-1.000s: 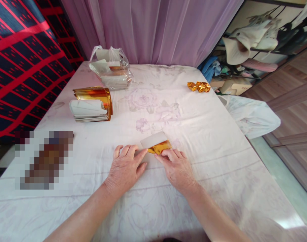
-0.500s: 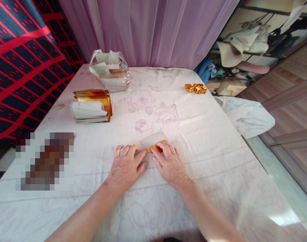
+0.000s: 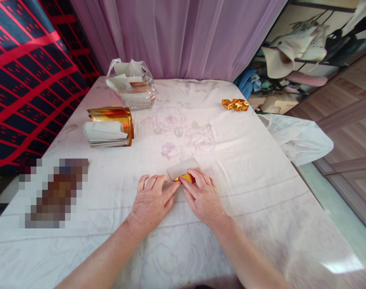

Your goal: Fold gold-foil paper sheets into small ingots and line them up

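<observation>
A small sheet of gold foil paper point(image 3: 183, 167) lies on the cloth in front of me, pale side up, its near edge folded over to show gold. My right hand point(image 3: 202, 196) has its thumb and fingers closed on the folded gold part, at the right side. At the fold's left end, the index fingertip of my left hand point(image 3: 151, 200) touches the paper; its other fingers are spread on the cloth. The two hands' fingertips nearly meet at the near edge. Part of the fold is hidden under my right fingers.
A stack of gold foil paper point(image 3: 109, 126) stands folded over at the left. Behind it is a clear plastic bag point(image 3: 131, 84) of more sheets. Folded gold pieces point(image 3: 235, 104) lie at the far right. A blurred patch point(image 3: 56, 192) covers something at the left.
My left fingertips have shifted slightly right along the near edge. More gold shows at the fold's left end. The right hand has barely moved.
</observation>
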A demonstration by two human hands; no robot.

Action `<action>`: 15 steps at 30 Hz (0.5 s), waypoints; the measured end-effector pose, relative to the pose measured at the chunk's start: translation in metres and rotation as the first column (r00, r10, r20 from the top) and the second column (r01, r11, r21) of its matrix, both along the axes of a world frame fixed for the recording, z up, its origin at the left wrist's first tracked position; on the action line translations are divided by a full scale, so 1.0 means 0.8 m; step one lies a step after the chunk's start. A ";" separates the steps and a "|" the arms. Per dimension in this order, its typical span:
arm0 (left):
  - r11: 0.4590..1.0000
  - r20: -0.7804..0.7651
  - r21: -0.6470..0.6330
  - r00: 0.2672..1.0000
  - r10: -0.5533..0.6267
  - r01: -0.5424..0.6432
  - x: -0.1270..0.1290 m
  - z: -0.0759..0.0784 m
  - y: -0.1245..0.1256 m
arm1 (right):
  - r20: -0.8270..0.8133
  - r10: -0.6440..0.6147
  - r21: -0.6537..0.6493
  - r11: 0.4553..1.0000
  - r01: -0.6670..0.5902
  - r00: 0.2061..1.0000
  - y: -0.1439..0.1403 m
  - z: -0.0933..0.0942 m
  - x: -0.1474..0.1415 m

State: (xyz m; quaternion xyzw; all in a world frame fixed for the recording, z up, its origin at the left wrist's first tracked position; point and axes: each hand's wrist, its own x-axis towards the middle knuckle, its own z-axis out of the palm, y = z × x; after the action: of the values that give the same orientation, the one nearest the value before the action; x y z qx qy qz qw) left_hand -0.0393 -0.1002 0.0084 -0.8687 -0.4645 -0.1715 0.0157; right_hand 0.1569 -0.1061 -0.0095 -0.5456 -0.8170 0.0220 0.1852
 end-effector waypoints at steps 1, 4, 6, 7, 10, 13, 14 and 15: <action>1.000 -0.003 0.002 1.000 -0.009 0.009 0.001 0.000 0.000 | -0.001 0.000 -0.001 1.000 0.000 1.000 0.000 0.000 0.000; 1.000 -0.005 -0.013 1.000 -0.018 0.018 0.002 -0.002 0.001 | -0.008 0.004 -0.002 1.000 -0.004 1.000 0.000 0.000 0.000; 0.999 -0.001 -0.031 1.000 -0.013 0.013 0.004 -0.002 0.002 | -0.011 0.005 0.002 1.000 -0.005 1.000 -0.001 0.000 0.000; 0.999 0.002 -0.040 1.000 -0.009 0.009 0.004 -0.002 0.003 | -0.012 0.003 0.005 1.000 -0.003 1.000 -0.001 0.000 -0.001; 0.998 0.012 -0.059 1.000 0.008 -0.007 0.004 -0.001 0.003 | -0.012 -0.008 0.015 1.000 0.008 1.000 -0.001 -0.001 0.000; 0.996 0.024 -0.081 0.999 0.028 -0.026 0.002 0.000 0.003 | -0.009 -0.016 0.023 1.000 0.016 1.000 -0.002 -0.002 0.001; 0.996 0.024 -0.087 0.999 0.035 -0.032 0.001 0.001 0.003 | -0.008 -0.018 0.024 1.000 0.019 1.000 -0.002 -0.002 0.001; 0.995 0.024 -0.089 0.999 0.041 -0.038 -0.001 0.001 0.003 | -0.007 -0.021 0.026 0.999 0.021 1.000 -0.002 -0.002 0.001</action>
State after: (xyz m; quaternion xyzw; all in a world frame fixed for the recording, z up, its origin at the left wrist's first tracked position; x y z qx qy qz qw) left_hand -0.0399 -0.0980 0.0094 -0.8569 -0.4889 -0.1615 -0.0252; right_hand 0.1575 -0.1081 -0.0109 -0.5515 -0.8109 0.0115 0.1952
